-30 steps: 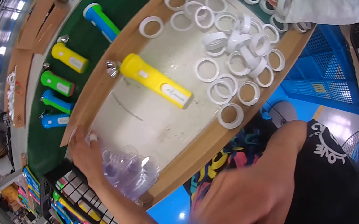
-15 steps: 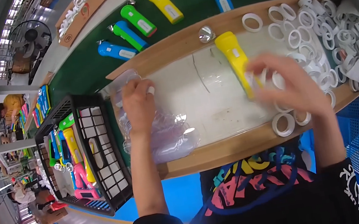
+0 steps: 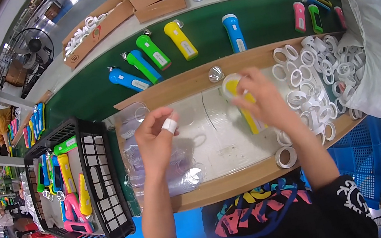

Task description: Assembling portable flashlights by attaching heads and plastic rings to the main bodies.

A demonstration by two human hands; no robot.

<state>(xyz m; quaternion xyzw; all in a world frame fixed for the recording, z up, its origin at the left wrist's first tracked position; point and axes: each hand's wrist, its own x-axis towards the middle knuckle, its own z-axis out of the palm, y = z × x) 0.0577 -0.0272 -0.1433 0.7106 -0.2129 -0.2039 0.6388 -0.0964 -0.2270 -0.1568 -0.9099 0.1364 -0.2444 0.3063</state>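
A yellow flashlight (image 3: 252, 119) lies in the shallow cardboard tray, its head pointing away from me. My right hand (image 3: 261, 99), slightly blurred, is over it, thumb and fingers closed on a white plastic ring (image 3: 226, 88) at the flashlight's head. Whether the ring sits around the head or just above it, I cannot tell. My left hand (image 3: 153, 143) hovers over clear round plastic discs (image 3: 176, 180), fingers curled toward the thumb; anything pinched there is hidden. White wrapping (image 3: 169, 125) covers one of its digits. A silvery reflector cup (image 3: 216, 74) rests at the tray's far edge.
Loose white rings (image 3: 326, 64) heap up on the right beside a white sack (image 3: 379, 60). Several coloured flashlights (image 3: 180, 40) lie on the green surface beyond the tray (image 3: 199, 199). A black crate (image 3: 93, 177) of flashlights stands left. Another person's hand is at the top right.
My right hand has moved left from beside the ring heap to the yellow flashlight's head, where a white ring now shows. My left hand has turned, its fingers curling above the discs. The view has shifted.
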